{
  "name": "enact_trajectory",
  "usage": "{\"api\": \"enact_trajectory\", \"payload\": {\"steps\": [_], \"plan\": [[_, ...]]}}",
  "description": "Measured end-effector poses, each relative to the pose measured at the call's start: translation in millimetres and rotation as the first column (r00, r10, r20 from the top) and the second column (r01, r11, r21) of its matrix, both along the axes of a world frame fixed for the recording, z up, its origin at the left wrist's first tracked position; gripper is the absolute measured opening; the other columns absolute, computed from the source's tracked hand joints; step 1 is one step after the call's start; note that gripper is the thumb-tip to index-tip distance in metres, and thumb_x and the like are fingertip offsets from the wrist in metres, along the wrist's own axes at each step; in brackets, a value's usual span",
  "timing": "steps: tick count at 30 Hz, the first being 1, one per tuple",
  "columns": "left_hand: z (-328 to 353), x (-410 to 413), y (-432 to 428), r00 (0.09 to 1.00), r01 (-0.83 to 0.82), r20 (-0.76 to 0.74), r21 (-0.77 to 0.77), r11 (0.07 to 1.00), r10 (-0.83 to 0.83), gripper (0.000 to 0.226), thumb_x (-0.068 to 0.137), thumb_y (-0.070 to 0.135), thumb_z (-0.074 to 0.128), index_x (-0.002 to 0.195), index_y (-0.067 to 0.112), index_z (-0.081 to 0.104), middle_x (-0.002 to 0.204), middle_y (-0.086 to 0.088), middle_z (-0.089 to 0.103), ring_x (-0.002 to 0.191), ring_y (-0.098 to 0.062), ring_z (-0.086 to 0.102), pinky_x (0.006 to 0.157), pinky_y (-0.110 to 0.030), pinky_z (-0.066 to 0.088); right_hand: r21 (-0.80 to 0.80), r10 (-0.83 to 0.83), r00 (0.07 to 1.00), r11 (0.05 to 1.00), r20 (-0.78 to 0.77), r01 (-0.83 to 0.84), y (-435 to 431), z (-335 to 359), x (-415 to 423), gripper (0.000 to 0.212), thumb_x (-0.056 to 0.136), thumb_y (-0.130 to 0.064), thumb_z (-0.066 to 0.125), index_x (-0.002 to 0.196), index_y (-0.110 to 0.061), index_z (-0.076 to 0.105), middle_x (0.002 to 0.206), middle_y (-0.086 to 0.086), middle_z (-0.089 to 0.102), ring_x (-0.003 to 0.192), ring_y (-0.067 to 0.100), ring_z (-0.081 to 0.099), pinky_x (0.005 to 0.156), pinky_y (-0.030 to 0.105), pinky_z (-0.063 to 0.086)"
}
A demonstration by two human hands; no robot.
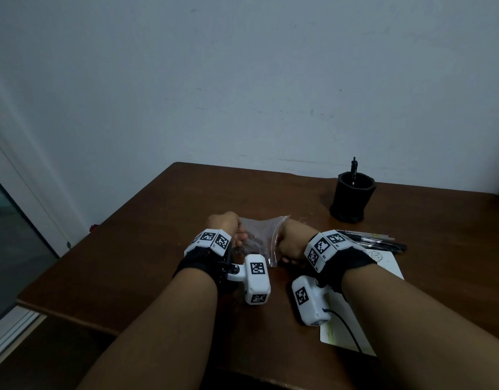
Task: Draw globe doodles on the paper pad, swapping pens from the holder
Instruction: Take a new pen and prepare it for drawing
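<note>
Two hands meet over the brown bench (147, 243), each pinching an edge of a clear plastic bag (259, 237): the left hand (226, 229) closed on its left side, the right hand (292, 242) closed on its right. What the bag holds is too dim to tell. The paper pad (387, 263) lies under the right forearm. Several pens (372, 241) lie just beyond it, and the black holder (352, 198) stands farther back with one pen (354, 168) upright in it.

one holder (352, 201), one pen (354, 168) in it, perhaps four loose pens (375, 241), one plastic bag (259, 235), one paper pad (383, 263).
</note>
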State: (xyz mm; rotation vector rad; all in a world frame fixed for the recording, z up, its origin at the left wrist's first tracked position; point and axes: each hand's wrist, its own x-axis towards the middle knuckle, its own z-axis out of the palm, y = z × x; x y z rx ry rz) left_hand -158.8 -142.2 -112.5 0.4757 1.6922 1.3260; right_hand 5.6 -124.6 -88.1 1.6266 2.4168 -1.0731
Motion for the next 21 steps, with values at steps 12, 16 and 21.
{"api": "enact_trajectory", "payload": {"steps": [12,16,21], "plan": [[2.8,5.3,-0.5,0.989,-0.040,-0.143,-0.053,0.998,0.032,0.017,0.083,0.003,0.048,0.089,-0.003,0.062,0.056,-0.009,0.058,0.040,-0.020,0.053,0.034,-0.018,0.036,-0.170,-0.130,0.953,0.982,-0.274,0.085,1.8,11.8,35.8,0.017,0.098,-0.014,0.040,0.087,-0.011,0.052,0.076,0.009,0.076,0.044,0.020,0.061,0.042,0.024,0.044],[4.4,9.7,2.2,0.972,-0.033,-0.234,-0.066,0.997,0.017,0.025,0.083,0.007,0.048,0.097,-0.006,0.064,0.062,-0.011,0.062,0.045,-0.023,0.056,0.037,-0.019,0.040,-0.109,-0.191,0.915,0.981,-0.354,0.163,10.6,19.0,58.4,0.024,0.102,-0.024,0.043,0.093,-0.007,0.058,0.073,0.008,0.075,0.042,0.022,0.063,0.039,0.027,0.048],[12.1,25.5,8.4,0.921,0.005,-0.387,-0.101,0.995,-0.043,0.023,0.081,0.007,0.053,0.093,-0.009,0.064,0.077,-0.016,0.063,0.064,-0.030,0.057,0.061,-0.032,0.046,-0.037,-0.298,0.818,0.946,-0.492,0.322,12.5,28.6,91.1,0.030,0.101,-0.030,0.045,0.084,-0.007,0.052,0.074,0.015,0.072,0.040,0.025,0.057,0.039,0.025,0.043]]}}
